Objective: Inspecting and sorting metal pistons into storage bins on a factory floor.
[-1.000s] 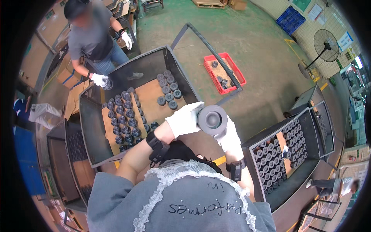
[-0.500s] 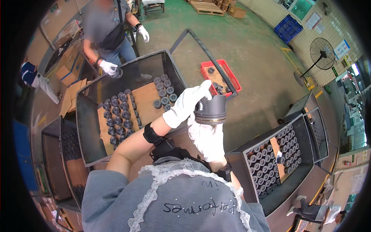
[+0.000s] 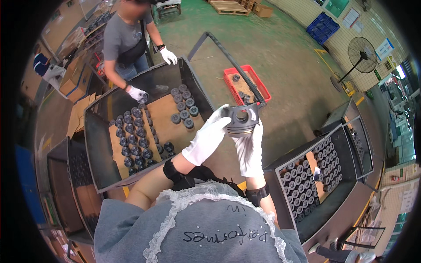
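Observation:
A dark grey engine piston (image 3: 242, 127) is held up in front of my chest, its round pin hole showing and its ring grooves toward me. My left hand (image 3: 207, 139) grips its left side, thumb and fingers on the skirt. Under its lower right side, my right hand (image 3: 251, 151) supports it with the fingers along the edge. Beyond my left forearm is a black metal bin (image 3: 97, 164) with rows of pistons (image 3: 140, 132) on cardboard sheets (image 3: 161, 115). A co-worker's gloved hand (image 3: 138, 94) reaches to a piston at those rows.
A slanted metal bar (image 3: 226, 53) rises beyond my hands, over a red crate (image 3: 262, 87) with a few parts. At right stands another bin (image 3: 280, 193) full of pistons. The co-worker's other hand (image 3: 169, 56) is by the left bin's far rim. A fan (image 3: 362, 55) stands far right.
The piston has been turned so its pin hole shows. My left hand has moved from its top down to its left side. The co-worker's hand has lowered to the piston rows.

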Available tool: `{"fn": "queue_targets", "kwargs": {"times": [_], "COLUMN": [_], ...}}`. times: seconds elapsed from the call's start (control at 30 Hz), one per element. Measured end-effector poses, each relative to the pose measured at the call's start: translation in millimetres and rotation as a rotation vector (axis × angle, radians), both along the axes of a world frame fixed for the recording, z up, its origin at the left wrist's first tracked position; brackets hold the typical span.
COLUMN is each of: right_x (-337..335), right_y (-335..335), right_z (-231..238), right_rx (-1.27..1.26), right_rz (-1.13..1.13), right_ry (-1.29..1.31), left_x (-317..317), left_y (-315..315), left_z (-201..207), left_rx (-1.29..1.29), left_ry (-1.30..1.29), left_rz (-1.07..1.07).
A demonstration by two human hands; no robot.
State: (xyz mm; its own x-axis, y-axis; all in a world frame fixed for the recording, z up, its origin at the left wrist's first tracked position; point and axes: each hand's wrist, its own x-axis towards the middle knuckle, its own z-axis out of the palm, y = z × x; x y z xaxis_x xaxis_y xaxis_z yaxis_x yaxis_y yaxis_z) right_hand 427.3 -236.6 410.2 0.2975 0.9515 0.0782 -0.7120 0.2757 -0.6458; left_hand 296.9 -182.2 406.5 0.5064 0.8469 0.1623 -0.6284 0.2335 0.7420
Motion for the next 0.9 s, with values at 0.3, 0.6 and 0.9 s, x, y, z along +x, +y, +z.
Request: {"fn": "queue_targets", "kwargs": {"times": [0.3, 0.6, 0.9], "right_x": [-13.6, 7.0, 10.1], "right_y": [-13.1, 7.4, 41.7], "right_z": [-4.6, -4.2, -29.3], "right_rx": [-0.050, -0.097, -0.211], "right_rz": [-0.498, 0.238, 0.329], "right_ry": [-1.235, 0.363, 0.286], "left_x": [9.7, 13.8, -1.8], "left_y": [11.0, 1.6, 4.5], "left_z": [-13.9, 2.4, -14.5], "left_rx": [0.046, 0.760, 0.927], "left_ry": [0.227, 0.628, 0.883], "left_rz": [-0.095, 0.485, 0.631]}}
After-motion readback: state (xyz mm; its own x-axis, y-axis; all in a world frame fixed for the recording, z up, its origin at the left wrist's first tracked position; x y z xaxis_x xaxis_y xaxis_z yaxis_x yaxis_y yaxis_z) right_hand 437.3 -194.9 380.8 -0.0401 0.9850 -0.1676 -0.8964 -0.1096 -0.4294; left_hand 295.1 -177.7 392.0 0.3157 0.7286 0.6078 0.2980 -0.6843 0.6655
